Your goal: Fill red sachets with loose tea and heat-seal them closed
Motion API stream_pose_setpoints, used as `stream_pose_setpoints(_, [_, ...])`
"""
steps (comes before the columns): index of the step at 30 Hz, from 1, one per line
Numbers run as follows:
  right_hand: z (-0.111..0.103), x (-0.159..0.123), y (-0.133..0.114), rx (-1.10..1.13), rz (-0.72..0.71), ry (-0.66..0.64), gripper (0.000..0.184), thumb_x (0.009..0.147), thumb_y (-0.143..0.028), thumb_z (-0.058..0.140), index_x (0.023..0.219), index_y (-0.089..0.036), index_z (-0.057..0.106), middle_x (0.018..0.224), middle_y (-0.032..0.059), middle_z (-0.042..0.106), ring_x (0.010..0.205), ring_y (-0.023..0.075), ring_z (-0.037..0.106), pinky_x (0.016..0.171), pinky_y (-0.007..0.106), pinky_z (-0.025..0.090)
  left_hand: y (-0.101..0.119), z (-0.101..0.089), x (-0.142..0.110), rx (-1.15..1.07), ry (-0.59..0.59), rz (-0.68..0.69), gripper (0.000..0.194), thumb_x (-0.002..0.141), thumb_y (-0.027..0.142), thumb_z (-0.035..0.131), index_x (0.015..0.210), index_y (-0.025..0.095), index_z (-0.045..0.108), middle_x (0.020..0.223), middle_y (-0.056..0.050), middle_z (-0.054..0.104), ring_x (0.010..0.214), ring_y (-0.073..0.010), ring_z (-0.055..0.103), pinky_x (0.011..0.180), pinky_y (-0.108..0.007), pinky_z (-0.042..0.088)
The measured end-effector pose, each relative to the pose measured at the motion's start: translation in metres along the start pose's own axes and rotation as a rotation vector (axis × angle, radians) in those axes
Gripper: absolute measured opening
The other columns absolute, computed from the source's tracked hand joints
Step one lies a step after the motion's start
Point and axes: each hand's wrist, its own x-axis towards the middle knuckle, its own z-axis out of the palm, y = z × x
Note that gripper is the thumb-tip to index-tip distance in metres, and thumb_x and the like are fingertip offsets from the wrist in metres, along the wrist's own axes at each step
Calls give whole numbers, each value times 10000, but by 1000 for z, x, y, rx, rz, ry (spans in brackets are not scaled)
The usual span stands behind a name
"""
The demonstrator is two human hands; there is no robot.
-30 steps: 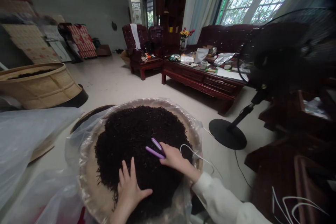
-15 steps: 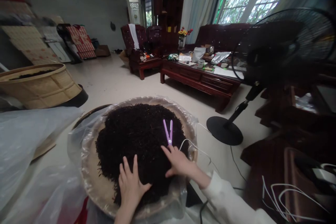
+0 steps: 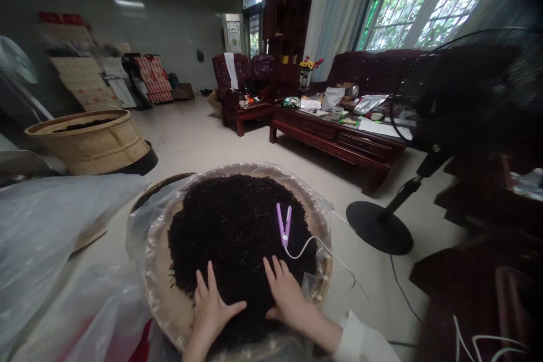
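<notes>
A round, shallow woven basket [image 3: 159, 291] with clear plastic film [image 3: 138, 232] around its rim holds a broad mound of dark, dry, shredded leaf-like material [image 3: 237, 220]. On the right part of the mound lies a small purple two-armed clamp tool [image 3: 284, 226], its arms apart in a V that points away from the person. A thin white cord [image 3: 316, 238] curves from its near end to the right, across the basket's rim.

The left hand [image 3: 210, 312] is spread at the near left part of the mound, thumb stretched toward the right, and grips nothing. The right hand [image 3: 288, 297] is also spread and empty, at the near right part, just nearer the person than the tool and apart from it. Whether either palm presses on the material cannot be told.

Beyond the basket, on the right, a black pedestal fan [image 3: 379, 227] stands on the pale floor [image 3: 203, 144], near a low dark red wooden table [image 3: 335, 138] bearing packets and papers. A tall tan woven basket [image 3: 95, 147] stands farther left.
</notes>
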Motion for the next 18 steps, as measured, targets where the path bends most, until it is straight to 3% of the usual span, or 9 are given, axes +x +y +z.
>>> stream_pose_setpoints(3, [-2, 9, -2, -59, 110, 16, 1308, 413, -234, 909, 1507, -182, 195, 1493, 255, 219, 1301, 462, 309, 983, 634, 334, -9, 3, 8, -37, 16, -24, 1185, 607, 520, 704, 1473, 134, -8, 1482, -312, 121, 1367, -459, 257, 1046, -529, 346])
stream_pose_setpoints(5, [-5, 13, -3, -46, 129, -14, 1288, 451, -210, 889, 1513, -200, 160, 1488, 243, 242, 1292, 431, 333, 962, 582, 384, -11, 4, 13, -104, -2, -43, 1192, 604, 525, 705, 1469, 125, -11, 1421, -299, 239, 1338, -439, 327, 1057, -510, 348])
stream_pose_setpoints(8, [-5, 18, -6, 45, 116, -36, 1278, 490, -162, 846, 1519, -219, 91, 1504, 227, 194, 1319, 387, 311, 968, 497, 415, -7, 5, 20, -273, -27, -88, 1194, 609, 523, 706, 1468, 167, -44, 1362, -251, 290, 1296, -390, 410, 1037, -478, 395])
stream_pose_setpoints(13, [5, 26, -8, 297, 38, 26, 1289, 485, -96, 791, 1519, -217, 31, 1526, 215, 55, 1395, 358, 172, 1071, 456, 314, 5, 4, 22, -418, 10, -88, 1130, 629, 449, 720, 1470, 183, 14, 1320, -208, 309, 1269, -337, 452, 1071, -444, 384])
stream_pose_setpoints(18, [10, 37, -2, 527, -19, 46, 1239, 498, -157, 778, 1513, -195, 70, 1519, 216, 3, 1422, 344, 82, 1128, 456, 200, 13, 1, 21, -528, 49, -86, 996, 678, 411, 694, 1460, 202, 115, 1281, -170, 366, 1277, -309, 441, 1088, -452, 372])
